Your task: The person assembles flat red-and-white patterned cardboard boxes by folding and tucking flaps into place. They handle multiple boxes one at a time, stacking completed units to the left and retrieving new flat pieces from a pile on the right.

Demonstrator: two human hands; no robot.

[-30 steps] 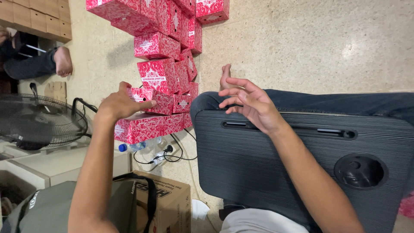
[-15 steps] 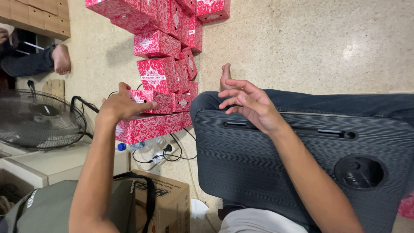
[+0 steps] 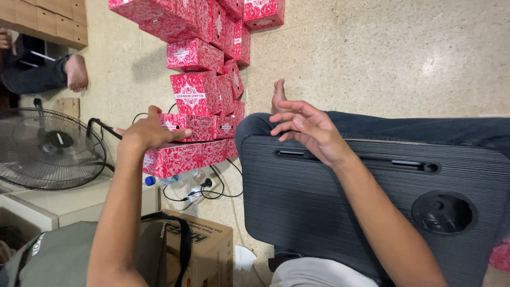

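My left hand [image 3: 150, 133] reaches out to a stack of red patterned boxes [image 3: 196, 90] on the floor. Its fingers curl over the near edge of a low, flat red box [image 3: 183, 158] at the front of the stack. My right hand [image 3: 311, 129] hovers over the far edge of a black ribbed lap desk [image 3: 329, 202], fingers spread and holding nothing. The lap desk lies across my legs and has a slot handle and a round cup recess [image 3: 443, 212].
A floor fan [image 3: 48, 149] stands at the left on a pale platform. A cardboard box [image 3: 207, 250] and a grey-green bag [image 3: 53, 258] sit near me. Cables and a power strip [image 3: 204, 187] lie beside a bottle [image 3: 159, 180]. Another person's foot [image 3: 77, 72] rests at the far left.
My left hand has shifted slightly on the flat red box. My right hand stays raised over the lap desk.
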